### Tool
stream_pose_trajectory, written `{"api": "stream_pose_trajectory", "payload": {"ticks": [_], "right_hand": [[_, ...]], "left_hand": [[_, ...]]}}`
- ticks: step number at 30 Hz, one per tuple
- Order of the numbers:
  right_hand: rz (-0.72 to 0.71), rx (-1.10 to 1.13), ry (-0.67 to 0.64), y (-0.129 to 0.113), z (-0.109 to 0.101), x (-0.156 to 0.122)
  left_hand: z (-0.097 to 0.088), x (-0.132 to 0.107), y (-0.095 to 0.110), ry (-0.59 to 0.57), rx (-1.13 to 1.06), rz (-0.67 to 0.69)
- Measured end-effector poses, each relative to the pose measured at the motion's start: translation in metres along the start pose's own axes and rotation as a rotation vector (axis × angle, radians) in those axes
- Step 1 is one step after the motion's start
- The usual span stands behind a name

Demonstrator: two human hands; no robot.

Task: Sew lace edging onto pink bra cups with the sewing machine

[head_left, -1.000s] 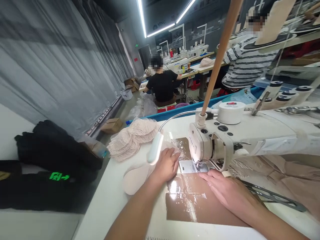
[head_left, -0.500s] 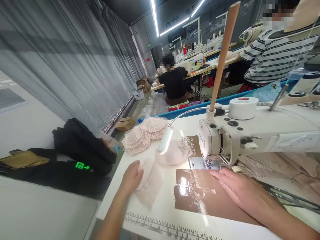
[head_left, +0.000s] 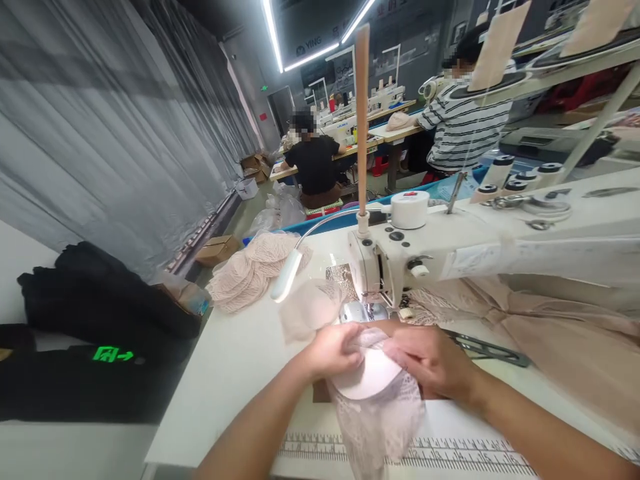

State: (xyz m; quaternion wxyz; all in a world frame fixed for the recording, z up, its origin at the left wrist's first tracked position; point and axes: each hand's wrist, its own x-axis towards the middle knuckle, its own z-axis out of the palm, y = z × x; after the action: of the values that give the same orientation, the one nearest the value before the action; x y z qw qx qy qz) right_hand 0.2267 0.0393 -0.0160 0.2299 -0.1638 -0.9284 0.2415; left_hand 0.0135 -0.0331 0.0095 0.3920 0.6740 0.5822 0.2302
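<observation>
Over the white table (head_left: 210, 407), just this side of the machine (head_left: 361, 270), pad (head_left: 367, 378) and lace (head_left: 380, 420) are held together: the left hand (head_left: 336, 350) pinches the left edge, the right hand (head_left: 433, 353) the right. I'd keep the edges flush and the lace unpuckered.

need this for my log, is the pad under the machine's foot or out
Out: the left hand and right hand hold the pad on the near side of the foot, its pale face showing.
</observation>
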Motion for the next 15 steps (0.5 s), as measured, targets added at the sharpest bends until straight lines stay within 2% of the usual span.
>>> {"api": "stream_pose_trajectory", "payload": {"ticks": [2, 4, 8, 12, 15], "right_hand": [[-0.035, -0.068, -0.104, -0.003, 0.0, 0.0], [-0.008, -0.113, -0.164, -0.004, 0.001, 0.001], [0.038, -0.095, -0.169, -0.003, 0.005, 0.001], [0.039, -0.068, -0.163, -0.003, 0.005, 0.0], [0.054, -0.062, -0.166, -0.003, 0.003, 0.0]], "left_hand": [[0.004, 0.017, -0.01, -0.006, -0.006, -0.004], [0.002, 0.024, -0.019, 0.035, -0.009, -0.018], [-0.008, 0.026, -0.032, 0.168, -0.012, -0.097], [-0.009, 0.028, -0.03, 0.199, -0.035, -0.073], [-0.006, 0.028, -0.022, 0.142, -0.085, -0.025]]}}
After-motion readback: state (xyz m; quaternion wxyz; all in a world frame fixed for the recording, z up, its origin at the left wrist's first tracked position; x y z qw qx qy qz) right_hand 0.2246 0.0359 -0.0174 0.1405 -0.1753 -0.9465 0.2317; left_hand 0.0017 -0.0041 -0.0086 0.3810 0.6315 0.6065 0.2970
